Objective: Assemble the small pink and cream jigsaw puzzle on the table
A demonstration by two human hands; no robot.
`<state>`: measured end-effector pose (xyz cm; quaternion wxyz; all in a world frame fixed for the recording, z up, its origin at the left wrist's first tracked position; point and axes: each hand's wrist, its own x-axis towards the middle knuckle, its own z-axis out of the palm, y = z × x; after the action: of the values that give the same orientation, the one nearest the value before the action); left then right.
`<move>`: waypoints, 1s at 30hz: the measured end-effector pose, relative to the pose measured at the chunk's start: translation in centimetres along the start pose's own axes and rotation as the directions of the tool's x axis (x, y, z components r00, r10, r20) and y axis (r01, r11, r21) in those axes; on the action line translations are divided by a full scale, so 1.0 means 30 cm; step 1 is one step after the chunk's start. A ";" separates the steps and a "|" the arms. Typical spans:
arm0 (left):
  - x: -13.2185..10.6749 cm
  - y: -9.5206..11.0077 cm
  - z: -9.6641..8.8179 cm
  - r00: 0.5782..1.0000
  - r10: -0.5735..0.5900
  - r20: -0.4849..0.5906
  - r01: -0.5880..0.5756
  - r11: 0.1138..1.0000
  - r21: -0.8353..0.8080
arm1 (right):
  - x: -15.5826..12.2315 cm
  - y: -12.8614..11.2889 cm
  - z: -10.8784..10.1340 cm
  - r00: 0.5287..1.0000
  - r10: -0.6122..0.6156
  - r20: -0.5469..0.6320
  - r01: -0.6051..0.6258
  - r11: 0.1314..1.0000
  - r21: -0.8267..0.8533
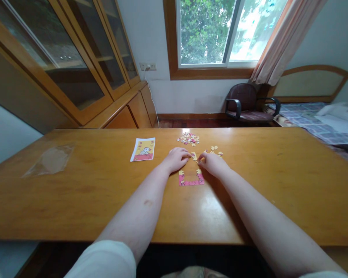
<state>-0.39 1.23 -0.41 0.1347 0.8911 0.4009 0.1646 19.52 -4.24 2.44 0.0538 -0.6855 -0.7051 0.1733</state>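
Observation:
A partly joined pink-and-yellow jigsaw frame (190,180) lies on the wooden table (104,193) in front of me. My left hand (177,158) rests at its upper left with fingers curled, the fingertips pressing a small yellow puzzle piece (194,156). My right hand (212,163) sits at the frame's upper right, fingers pinched near the same piece. A heap of loose pieces (188,138) lies just beyond the hands, with a few scattered pieces (214,148) to its right.
A picture card (143,149) lies left of the hands, and a clear plastic bag (50,160) sits at the table's far left. Beyond the table stand glass-fronted cabinets (84,65), a dark armchair (245,104) under the window, and a bed (319,116).

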 end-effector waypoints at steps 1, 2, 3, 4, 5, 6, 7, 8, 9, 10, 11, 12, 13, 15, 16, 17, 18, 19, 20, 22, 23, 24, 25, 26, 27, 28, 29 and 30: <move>0.000 0.000 0.000 1.000 0.000 -0.001 0.000 1.000 -0.001 | -0.005 0.008 0.000 1.000 -0.006 -0.019 0.006 1.000 -0.006; -0.001 0.000 0.000 1.000 0.003 -0.001 -0.003 1.000 -0.003 | -0.010 0.016 -0.001 0.999 -0.014 -0.031 0.014 1.000 -0.014; -0.002 0.001 0.000 1.000 0.006 -0.001 -0.006 1.000 -0.005 | -0.014 0.024 -0.001 0.999 -0.027 -0.032 0.026 0.999 -0.026; -0.003 0.001 0.000 1.000 0.008 -0.001 -0.008 1.000 -0.006 | -0.018 0.030 -0.002 0.999 -0.044 -0.025 0.043 0.998 -0.040; -0.004 0.002 0.000 1.000 0.012 0.001 -0.012 1.000 -0.006 | -0.020 0.034 -0.002 0.998 -0.062 -0.015 0.061 0.997 -0.055; -0.005 0.003 0.000 1.000 0.014 0.005 -0.014 1.000 -0.006 | -0.021 0.035 -0.002 0.997 -0.076 -0.005 0.076 0.995 -0.067; -0.006 0.004 0.000 1.000 0.015 0.010 -0.015 1.000 -0.006 | -0.021 0.034 -0.001 0.996 -0.084 0.001 0.084 0.993 -0.076; -0.007 0.005 -0.001 1.000 0.013 0.015 -0.013 1.000 -0.004 | -0.020 0.031 0.000 0.996 -0.086 0.005 0.086 0.993 -0.083; -0.008 0.006 -0.001 1.000 0.010 0.023 -0.010 1.000 -0.001 | -0.017 0.028 0.002 0.997 -0.082 0.008 0.082 0.993 -0.084; -0.009 0.007 -0.001 0.999 0.007 0.031 -0.007 1.000 0.002 | -0.014 0.024 0.004 0.997 -0.074 0.007 0.075 0.994 -0.083; -0.009 0.007 -0.002 0.999 0.002 0.037 -0.002 1.000 0.007 | -0.011 0.022 0.006 0.998 -0.068 0.008 0.068 0.994 -0.080; -0.010 0.007 -0.002 0.999 -0.004 0.042 0.003 1.000 0.012 | -0.007 0.020 0.009 0.998 -0.065 0.010 0.065 0.995 -0.077; -0.010 0.007 -0.002 0.999 -0.009 0.046 0.008 1.000 0.017 | -0.004 0.019 0.012 0.998 -0.064 0.014 0.065 0.995 -0.074; -0.009 0.006 0.000 0.999 -0.010 0.049 0.009 1.000 0.026 | 0.000 0.017 0.019 0.997 -0.079 0.017 0.080 0.994 -0.069; -0.009 0.004 0.001 0.999 -0.009 0.048 0.008 1.000 0.030 | 0.001 0.017 0.022 0.996 -0.091 0.013 0.092 0.994 -0.066; -0.009 0.003 0.002 0.999 -0.007 0.048 0.006 0.999 0.034 | 0.002 0.015 0.027 0.994 -0.105 0.005 0.105 0.992 -0.063; -0.009 0.001 0.003 0.999 -0.006 0.047 0.004 0.999 0.037 | 0.003 0.013 0.031 0.993 -0.119 -0.007 0.118 0.991 -0.060; -0.009 0.000 0.004 0.999 -0.004 0.044 0.003 0.999 0.040 | 0.003 0.010 0.036 0.991 -0.131 -0.019 0.129 0.990 -0.058; -0.009 -0.001 0.004 0.999 -0.004 0.042 0.003 0.999 0.042 | 0.004 0.007 0.040 0.990 -0.141 -0.030 0.139 0.989 -0.056; -0.010 -0.003 0.005 0.999 -0.006 0.040 0.004 0.999 0.042 | 0.007 0.003 0.049 0.987 -0.156 -0.051 0.153 0.987 -0.053; -0.011 -0.003 0.005 0.999 -0.007 0.041 0.005 0.999 0.040 | 0.009 0.001 0.053 0.986 -0.157 -0.060 0.154 0.987 -0.051; -0.011 -0.003 0.004 0.999 -0.008 0.043 0.007 0.999 0.038 | 0.012 0.001 0.056 0.986 -0.153 -0.070 0.149 0.988 -0.049; -0.011 -0.002 0.004 0.999 -0.010 0.046 0.008 0.999 0.036 | 0.014 0.001 0.058 0.986 -0.146 -0.079 0.143 0.989 -0.046; -0.011 -0.001 0.004 0.999 -0.011 0.047 0.010 0.999 0.035 | 0.016 0.001 0.060 0.986 -0.141 -0.087 0.137 0.990 -0.043; -0.010 -0.001 0.004 0.999 -0.012 0.048 0.010 0.999 0.034 | 0.017 0.002 0.062 0.987 -0.135 -0.092 0.132 0.990 -0.041; -0.010 0.000 0.004 0.999 -0.013 0.047 0.011 0.999 0.033 | 0.018 0.002 0.063 0.987 -0.131 -0.095 0.128 0.991 -0.040; -0.009 0.001 0.004 0.999 -0.013 0.047 0.011 0.999 0.033 | 0.019 0.003 0.064 0.987 -0.132 -0.097 0.129 0.991 -0.037; -0.009 0.002 0.003 0.999 -0.013 0.047 0.012 0.999 0.033 | 0.019 0.003 0.064 0.986 -0.135 -0.097 0.132 0.991 -0.034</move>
<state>-0.47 0.98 -0.53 0.1306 0.8943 0.4057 0.1360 18.99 -4.01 0.52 0.0908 -0.6452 -0.7482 0.1256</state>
